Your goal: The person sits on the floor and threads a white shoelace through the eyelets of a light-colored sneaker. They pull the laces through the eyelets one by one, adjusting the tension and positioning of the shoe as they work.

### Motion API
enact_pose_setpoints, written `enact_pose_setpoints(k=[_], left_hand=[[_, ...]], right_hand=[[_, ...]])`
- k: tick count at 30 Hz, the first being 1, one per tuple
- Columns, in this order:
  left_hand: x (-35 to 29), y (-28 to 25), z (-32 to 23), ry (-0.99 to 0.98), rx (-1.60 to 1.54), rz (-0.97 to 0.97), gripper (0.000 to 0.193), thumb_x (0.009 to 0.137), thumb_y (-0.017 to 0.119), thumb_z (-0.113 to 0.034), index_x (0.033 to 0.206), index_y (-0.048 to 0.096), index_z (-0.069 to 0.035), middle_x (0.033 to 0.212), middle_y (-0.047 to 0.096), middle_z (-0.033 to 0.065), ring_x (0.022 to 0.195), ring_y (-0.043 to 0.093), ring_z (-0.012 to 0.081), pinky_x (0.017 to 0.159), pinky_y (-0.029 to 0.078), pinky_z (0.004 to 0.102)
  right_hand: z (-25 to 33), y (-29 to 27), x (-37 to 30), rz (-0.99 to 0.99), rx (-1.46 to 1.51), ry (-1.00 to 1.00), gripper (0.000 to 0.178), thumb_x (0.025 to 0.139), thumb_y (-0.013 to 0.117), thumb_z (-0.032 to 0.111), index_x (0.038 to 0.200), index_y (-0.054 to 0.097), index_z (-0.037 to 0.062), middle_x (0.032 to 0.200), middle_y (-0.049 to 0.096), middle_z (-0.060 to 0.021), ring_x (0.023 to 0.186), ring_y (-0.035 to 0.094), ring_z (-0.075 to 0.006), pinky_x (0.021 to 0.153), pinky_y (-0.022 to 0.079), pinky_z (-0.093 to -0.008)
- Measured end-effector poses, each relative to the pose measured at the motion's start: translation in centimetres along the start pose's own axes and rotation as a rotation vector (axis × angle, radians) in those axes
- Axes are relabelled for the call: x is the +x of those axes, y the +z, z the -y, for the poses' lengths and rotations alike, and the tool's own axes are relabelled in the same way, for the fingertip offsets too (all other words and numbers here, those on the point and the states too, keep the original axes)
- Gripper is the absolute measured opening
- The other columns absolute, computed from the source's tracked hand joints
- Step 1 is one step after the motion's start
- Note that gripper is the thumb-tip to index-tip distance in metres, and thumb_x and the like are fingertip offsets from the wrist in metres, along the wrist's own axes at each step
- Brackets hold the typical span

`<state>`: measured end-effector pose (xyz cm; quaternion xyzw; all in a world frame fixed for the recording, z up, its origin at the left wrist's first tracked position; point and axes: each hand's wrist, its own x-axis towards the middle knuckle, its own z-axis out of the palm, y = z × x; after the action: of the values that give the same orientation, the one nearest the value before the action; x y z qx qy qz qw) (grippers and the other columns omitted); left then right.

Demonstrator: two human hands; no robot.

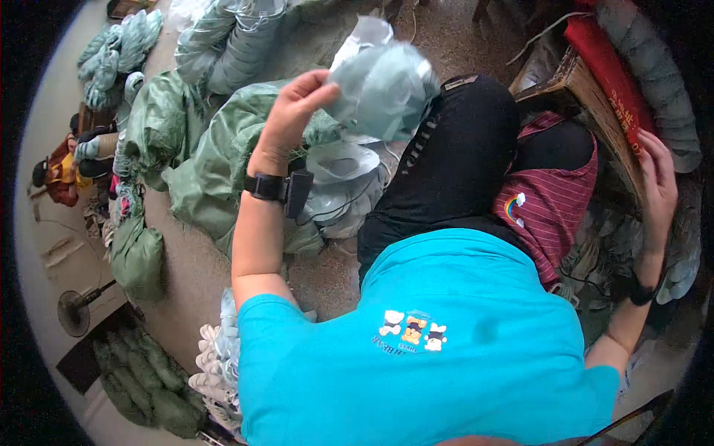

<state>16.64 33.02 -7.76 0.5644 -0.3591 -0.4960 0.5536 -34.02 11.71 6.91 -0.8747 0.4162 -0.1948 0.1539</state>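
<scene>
- Left hand [301, 100]: raised, palm side not shown; thumb and forefinger brought together in a pinch at the near rim of a translucent, pale grey-green, rounded sheet [383, 93].
- Position of sheet: in the air just beside the raised knee of black trousers [476, 126], in front of a white sheet-like piece [364, 37]; outline softened by blur, number of layers impossible to tell.
- Right hand [658, 178]: unclasped, fingers extended and slightly parted, tips against a red cloth strip [610, 67] along a worn brown wooden box-like piece [580, 82]; thumb not clearly visible.
- At the wrists: black strap with boxy module [299, 195] on the left, plain black band [641, 290] on the right.
- Writing: yellowish characters in a line on the red cloth, close to the right fingertips; dark lettering beside three cartoon animals on a turquoise T-shirt [431, 386]; small pale label [461, 82] at the trouser knee, too small to read.
- Emblem: rainbow with cloud [515, 208] on maroon striped cloth [554, 201] across the lap.
- Surroundings: green woven sacks [230, 141] to the left; curved stack of grey-green pieces [647, 82] beyond the red cloth; dark round fan [74, 312] at far left.
</scene>
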Motion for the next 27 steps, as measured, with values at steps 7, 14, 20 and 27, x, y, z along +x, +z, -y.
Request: enact_pose_setpoints(k=[7, 14, 20, 27], left_hand=[[0.8, 3.7, -9.6, 0.152, -0.073, 0.170, 0.027, 0.092, 0.059, -0.020, 0.110, 0.062, 0.000, 0.100, 0.066, 0.0033, 0.089, 0.061, 0.0104, 0.081, 0.047, 0.0238], [2.1, 5.1, -9.6, 0.287, 0.145, 0.376, 0.017, 0.087, 0.063, -0.016, 0.084, 0.063, 0.000, 0.088, 0.060, 0.0026, 0.094, 0.054, 0.0158, 0.094, 0.039, 0.0313], [2.0, 3.5, -7.6, 0.285, 0.234, 0.193, 0.027, 0.098, 0.053, -0.019, 0.104, 0.067, 0.004, 0.112, 0.063, 0.0070, 0.102, 0.055, 0.0137, 0.093, 0.041, 0.0274], [2.5, 7.1, -8.3, 0.367, 0.126, 0.264, 0.060, 0.089, 0.064, -0.034, 0.134, 0.048, 0.003, 0.124, 0.057, 0.0074, 0.111, 0.053, 0.0138, 0.098, 0.040, 0.0283]], right_hand=[[10.8, 7.8, 8.0, -0.019, 0.224, -0.575, 0.036, 0.083, 0.062, 0.000, 0.119, 0.062, 0.0062, 0.125, 0.059, -0.0117, 0.118, 0.054, -0.0280, 0.102, 0.042, -0.0372], [14.3, 14.8, 11.5, 0.602, 0.339, -0.875, 0.020, 0.076, 0.073, 0.012, 0.094, 0.067, 0.0080, 0.097, 0.067, -0.0135, 0.098, 0.062, -0.0328, 0.086, 0.049, -0.0423], [13.9, 17.1, 9.4, 0.486, 0.826, -0.468, 0.012, 0.086, 0.065, 0.009, 0.094, 0.064, -0.0008, 0.082, 0.062, -0.0076, 0.076, 0.060, -0.0191, 0.072, 0.047, -0.0306], [15.7, 13.9, 7.6, -0.111, 0.383, -0.576, 0.009, 0.081, 0.065, 0.008, 0.087, 0.062, 0.0014, 0.082, 0.061, -0.0123, 0.080, 0.061, -0.0292, 0.068, 0.048, -0.0354]])
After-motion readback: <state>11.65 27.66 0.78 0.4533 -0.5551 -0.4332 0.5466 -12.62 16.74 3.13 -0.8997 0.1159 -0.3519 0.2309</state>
